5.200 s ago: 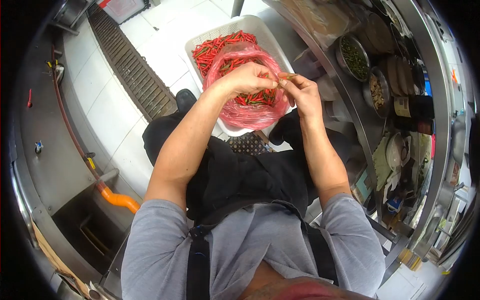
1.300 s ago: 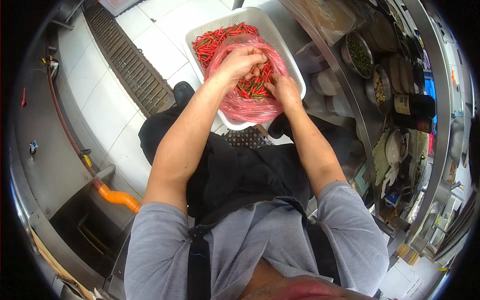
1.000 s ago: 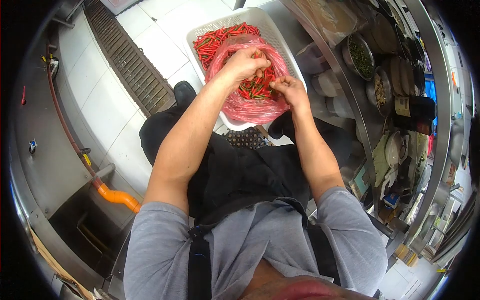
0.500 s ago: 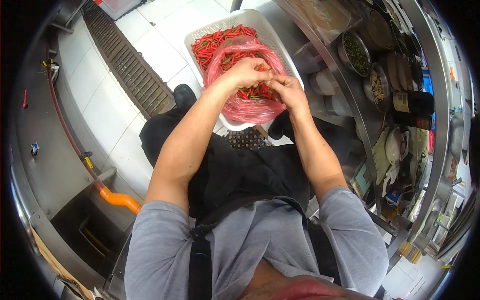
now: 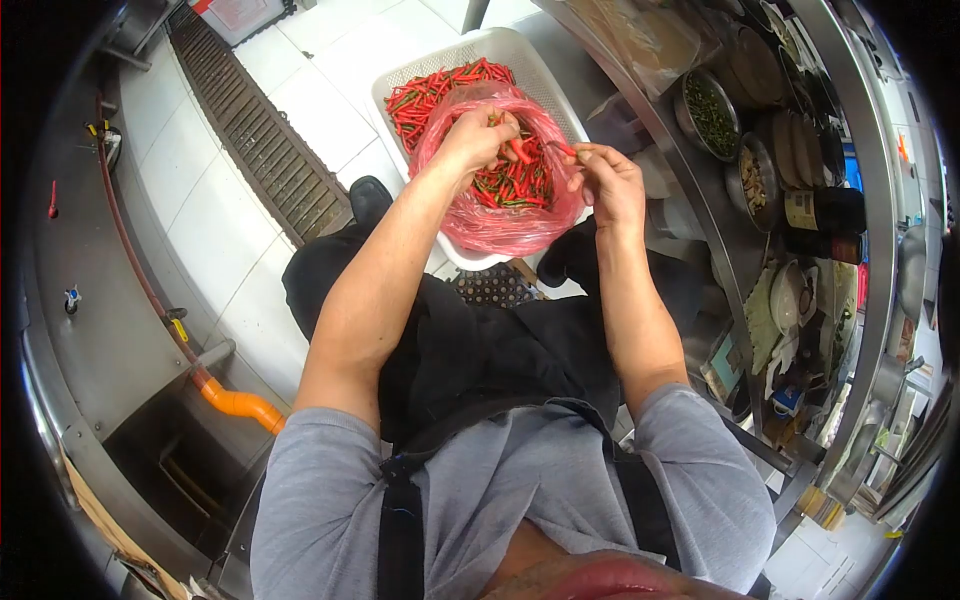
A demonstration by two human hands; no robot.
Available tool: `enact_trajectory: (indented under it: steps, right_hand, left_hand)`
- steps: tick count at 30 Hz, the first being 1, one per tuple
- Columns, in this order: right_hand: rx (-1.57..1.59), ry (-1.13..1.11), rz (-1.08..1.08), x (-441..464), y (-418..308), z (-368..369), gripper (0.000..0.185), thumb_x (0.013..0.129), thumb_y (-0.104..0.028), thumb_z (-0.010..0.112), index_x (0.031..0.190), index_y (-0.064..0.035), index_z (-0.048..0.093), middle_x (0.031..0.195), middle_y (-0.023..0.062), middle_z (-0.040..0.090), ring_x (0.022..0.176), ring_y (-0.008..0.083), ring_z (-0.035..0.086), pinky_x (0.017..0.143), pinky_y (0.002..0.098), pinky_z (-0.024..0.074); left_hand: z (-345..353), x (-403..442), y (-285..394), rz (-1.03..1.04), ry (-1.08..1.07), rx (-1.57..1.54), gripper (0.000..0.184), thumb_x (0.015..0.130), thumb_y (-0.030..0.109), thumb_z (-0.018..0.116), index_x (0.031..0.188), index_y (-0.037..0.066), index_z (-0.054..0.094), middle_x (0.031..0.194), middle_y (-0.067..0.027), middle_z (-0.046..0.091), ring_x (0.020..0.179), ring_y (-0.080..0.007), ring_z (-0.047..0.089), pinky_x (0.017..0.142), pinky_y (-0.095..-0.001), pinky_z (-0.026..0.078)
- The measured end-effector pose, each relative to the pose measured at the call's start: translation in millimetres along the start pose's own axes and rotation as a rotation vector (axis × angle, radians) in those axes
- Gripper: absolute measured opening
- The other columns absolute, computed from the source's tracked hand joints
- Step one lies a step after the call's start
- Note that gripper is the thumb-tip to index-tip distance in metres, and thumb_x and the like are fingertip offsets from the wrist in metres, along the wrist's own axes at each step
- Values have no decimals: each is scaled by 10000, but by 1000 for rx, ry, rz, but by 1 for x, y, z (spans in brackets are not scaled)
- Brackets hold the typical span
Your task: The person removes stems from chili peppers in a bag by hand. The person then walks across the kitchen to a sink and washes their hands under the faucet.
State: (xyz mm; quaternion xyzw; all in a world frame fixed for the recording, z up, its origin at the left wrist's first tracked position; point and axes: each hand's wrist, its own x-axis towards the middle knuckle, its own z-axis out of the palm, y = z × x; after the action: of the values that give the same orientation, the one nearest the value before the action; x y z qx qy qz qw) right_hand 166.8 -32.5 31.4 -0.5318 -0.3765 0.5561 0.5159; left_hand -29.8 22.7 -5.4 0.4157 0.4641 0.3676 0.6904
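My left hand (image 5: 478, 142) is closed on red chili peppers (image 5: 519, 151) above a pink plastic bag, with one pepper sticking out below the fingers. Over the bag's right rim, my right hand (image 5: 612, 182) pinches a single red chili pepper (image 5: 562, 148) between thumb and fingertips. The pink plastic bag (image 5: 500, 230) gapes wide and contains many red chilies with some green stems. It sits in a white perforated basket (image 5: 545, 75), where more red chilies (image 5: 440, 95) lie loose at the far left.
A drain grate (image 5: 255, 125) runs through the white tiled floor (image 5: 320, 85) on the left. To the right, a metal shelf holds a bowl of chopped greens (image 5: 708, 115) and another bowl (image 5: 757, 180). An orange pipe (image 5: 240, 402) is at lower left.
My hands were together over the bag and have since parted. The right one moved right with a chili pepper, while the left shifted slightly left and up with peppers in it.
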Motion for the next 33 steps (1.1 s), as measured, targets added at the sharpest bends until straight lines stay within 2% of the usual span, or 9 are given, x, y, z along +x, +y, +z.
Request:
enact_trajectory:
  steps: [3,5,9,11,16,18,21,26,33]
  right_hand:
    - [-1,3,-29,-6,-6,5,141,853,-51,603,953,35,652,812,110,698,556,113,630,444,178,371]
    - [-13,6,-41,-9,-6,9,141,850,-47,609,956,34,655,809,105,696,565,111,634,451,179,373]
    - [-247,11,-131,-13,-4,14,172,858,-41,607,989,53,665,761,66,677,597,95,624,509,199,428]
    - [-382,22,-153,-18,-7,19,188,869,-52,602,996,68,670,740,49,675,622,88,617,576,221,476]
    - [-441,64,-239,-14,9,14,184,868,-69,610,990,51,679,703,47,673,609,89,620,561,224,470]
    - [-476,70,-263,-12,15,12,185,867,-75,614,990,46,681,687,47,669,599,88,619,549,227,467]
    - [-537,53,-237,-10,20,11,178,861,-94,628,968,36,687,640,39,648,560,84,601,508,230,449]
    - [-351,-7,-62,-7,22,11,174,857,-108,641,941,38,686,645,29,621,501,79,541,464,227,413]
    - [-354,-34,-7,-14,11,10,195,856,-106,643,971,46,684,672,23,627,495,74,508,463,227,405]
  left_hand:
    - [-1,-4,6,-42,-69,-105,130,905,165,583,960,49,569,718,-12,576,567,-89,519,443,-207,329]
    - [-1,-6,7,-106,-248,-218,140,892,154,594,975,43,582,709,0,553,573,-79,515,440,-199,327]
    - [5,-16,12,-118,-357,-254,172,880,144,601,1014,37,597,731,3,557,578,-68,509,442,-193,316]
    - [5,-17,11,-101,-362,-244,173,878,144,608,1014,38,598,736,3,558,582,-65,507,443,-193,314]
    - [9,-17,8,-91,-391,-206,172,869,141,631,1008,46,596,758,6,562,593,-58,501,443,-190,305]
    - [14,-18,5,-77,-338,-230,179,868,157,649,1000,51,591,770,14,563,599,-51,494,451,-188,302]
    - [13,-13,3,-76,-249,-170,180,875,177,653,989,55,586,772,20,562,598,-43,486,458,-184,304]
    - [12,-12,2,-56,-253,-121,184,885,204,652,972,53,593,764,21,560,592,-38,476,460,-183,297]
    - [13,-15,3,-72,-325,-220,188,918,218,605,979,41,611,680,10,545,545,-43,456,456,-191,296]
